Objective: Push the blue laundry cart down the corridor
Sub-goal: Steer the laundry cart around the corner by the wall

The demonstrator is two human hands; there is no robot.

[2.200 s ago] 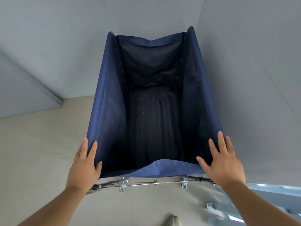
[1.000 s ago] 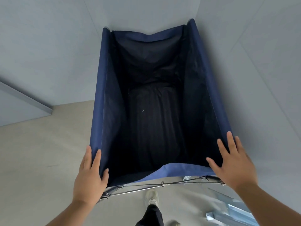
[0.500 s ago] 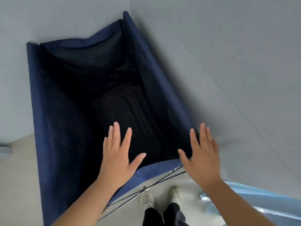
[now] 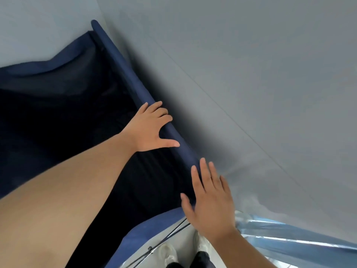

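Observation:
The blue laundry cart (image 4: 120, 60) fills the left and middle of the head view, its dark inside open below me. Its right rim runs close along the grey wall (image 4: 251, 78). My left hand (image 4: 151, 127) reaches across the cart and holds that right rim, fingers bent over the edge and thumb spread along it. My right hand (image 4: 210, 200) is flat with straight fingers at the cart's near right corner; I cannot tell if it touches the fabric. The thin metal frame bar (image 4: 168, 235) shows under the near rim.
The grey wall stands right beside the cart. A shiny light-blue object (image 4: 289, 240) lies at the lower right by the wall. My white shoes (image 4: 167, 254) stand on the pale floor behind the cart.
The view has swung right and the cart now sits against the wall. My left hand left the near left corner, crossed over the cart and took the right rim. My right hand lifted off its corner.

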